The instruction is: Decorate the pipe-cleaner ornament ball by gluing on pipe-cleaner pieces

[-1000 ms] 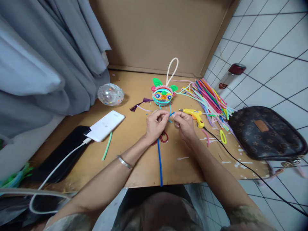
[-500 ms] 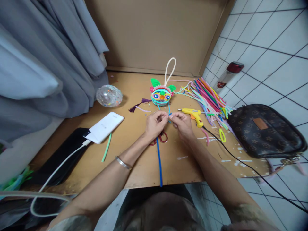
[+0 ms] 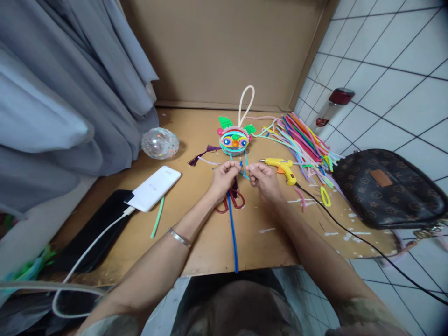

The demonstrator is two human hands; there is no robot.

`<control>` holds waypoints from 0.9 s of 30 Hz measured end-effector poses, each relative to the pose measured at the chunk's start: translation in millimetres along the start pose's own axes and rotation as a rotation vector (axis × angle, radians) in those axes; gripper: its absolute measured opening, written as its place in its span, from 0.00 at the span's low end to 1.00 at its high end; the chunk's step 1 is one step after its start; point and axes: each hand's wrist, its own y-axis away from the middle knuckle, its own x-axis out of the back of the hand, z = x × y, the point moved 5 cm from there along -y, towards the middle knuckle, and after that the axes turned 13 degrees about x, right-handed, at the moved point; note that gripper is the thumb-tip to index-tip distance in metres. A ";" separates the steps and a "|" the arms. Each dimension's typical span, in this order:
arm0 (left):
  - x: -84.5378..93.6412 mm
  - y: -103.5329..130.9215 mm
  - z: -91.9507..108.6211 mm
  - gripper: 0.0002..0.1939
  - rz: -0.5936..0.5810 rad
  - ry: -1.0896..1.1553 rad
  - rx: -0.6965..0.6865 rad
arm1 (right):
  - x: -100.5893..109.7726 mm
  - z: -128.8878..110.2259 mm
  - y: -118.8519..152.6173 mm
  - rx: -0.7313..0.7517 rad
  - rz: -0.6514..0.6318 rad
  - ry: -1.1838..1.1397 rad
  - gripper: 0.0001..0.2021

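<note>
My left hand (image 3: 224, 179) pinches a small curled piece of dark blue pipe cleaner (image 3: 241, 164) between thumb and forefinger. Just to its right, my right hand (image 3: 265, 179) has thumb and forefinger pressed together; whatever lies between them is too small to make out. Behind both hands sits a colourful lion-head ornament (image 3: 235, 141) with green ears, round eyes and a cream loop on top. Light blue strips (image 3: 246, 159) hang from it toward my fingers. Red-handled scissors (image 3: 239, 199), partly hidden by my left hand, lie below, beside a long dark blue pipe cleaner (image 3: 233, 238).
A yellow glue gun (image 3: 280, 164) with a black cord lies right of my hands. Beyond it are a heap of coloured pipe cleaners (image 3: 308, 140) and a brown bag (image 3: 388, 189). At left are a clear ball (image 3: 160, 143), a white power bank (image 3: 154, 188) and a purple tassel (image 3: 203, 155).
My hands have drawn slightly apart. The dark blue piece, earlier between the two hands at my right fingertips, now shows at my left fingertips. More of the scissors is visible.
</note>
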 end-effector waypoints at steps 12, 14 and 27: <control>-1.8 -3.4 -7.7 0.17 -0.122 0.092 0.054 | -1.0 -0.4 -2.1 0.067 0.013 0.021 0.12; -0.5 -4.5 -8.2 0.18 -0.120 0.103 0.052 | -0.6 -1.1 -1.8 0.080 0.005 0.035 0.14; 10.6 -9.6 -16.3 0.18 -0.005 -0.034 -0.050 | -0.4 8.0 -1.9 0.057 0.084 0.114 0.10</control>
